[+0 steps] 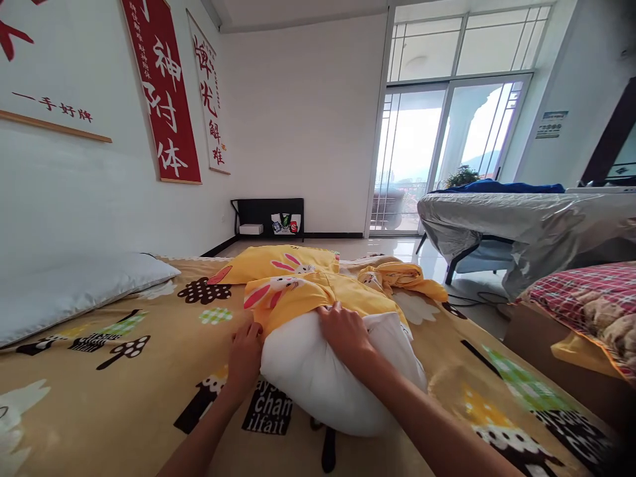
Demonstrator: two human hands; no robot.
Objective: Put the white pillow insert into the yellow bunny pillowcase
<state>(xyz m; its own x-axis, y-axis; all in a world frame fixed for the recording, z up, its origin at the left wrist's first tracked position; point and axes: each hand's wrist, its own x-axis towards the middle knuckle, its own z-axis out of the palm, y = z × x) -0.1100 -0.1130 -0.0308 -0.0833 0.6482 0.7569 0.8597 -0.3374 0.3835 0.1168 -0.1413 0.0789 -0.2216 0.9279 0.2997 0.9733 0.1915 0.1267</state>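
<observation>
Pillow: a white pillow (328, 377) lies on the bed (124, 391), its far end inside a yellow rabbit-print pillowcase (298, 291).
Left hand: the left hand (244, 354) is at the pillow's left side, fingers closed on the pillowcase edge.
Right hand: the right hand (345, 334) presses on top of the pillow at the pillowcase opening, fingers curled over the edge.
Nearby: a grey pillow (74, 288) lies by the wall.

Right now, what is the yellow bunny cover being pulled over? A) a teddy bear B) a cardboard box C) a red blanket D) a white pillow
D: the hands, left and right, grip the yellow bunny cover at its edge, and a plump white pillow bulges out of it.
</observation>
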